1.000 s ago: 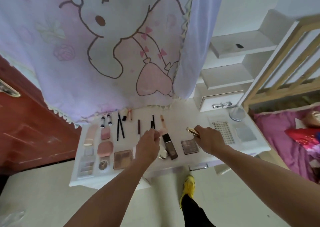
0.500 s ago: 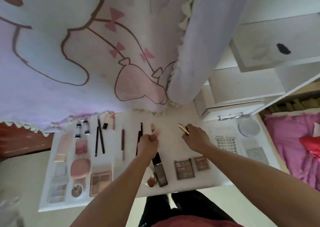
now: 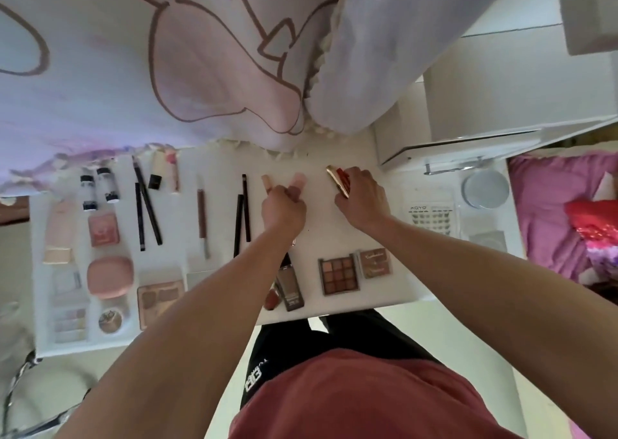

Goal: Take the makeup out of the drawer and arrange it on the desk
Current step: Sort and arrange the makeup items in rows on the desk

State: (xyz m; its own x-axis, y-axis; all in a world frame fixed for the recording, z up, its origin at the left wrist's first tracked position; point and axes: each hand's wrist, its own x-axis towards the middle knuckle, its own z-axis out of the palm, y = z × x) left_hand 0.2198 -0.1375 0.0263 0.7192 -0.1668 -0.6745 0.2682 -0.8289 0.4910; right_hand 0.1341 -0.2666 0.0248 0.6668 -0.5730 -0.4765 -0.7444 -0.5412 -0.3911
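Both hands have advanced up the table [image 3: 334, 231]: left hand [image 3: 284, 209] grips pink tubes [image 3: 297, 182], right hand [image 3: 363, 201] clasps a gold lipstick [image 3: 337, 181], judged light, rigid, slippery, best held mid-barrel.

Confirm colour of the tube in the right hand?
Gold with a red part, clearest in the head view: tube, right hand.

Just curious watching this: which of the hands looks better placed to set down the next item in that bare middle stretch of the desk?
Probably the right hand: it holds the gold tube directly over the bare desk.
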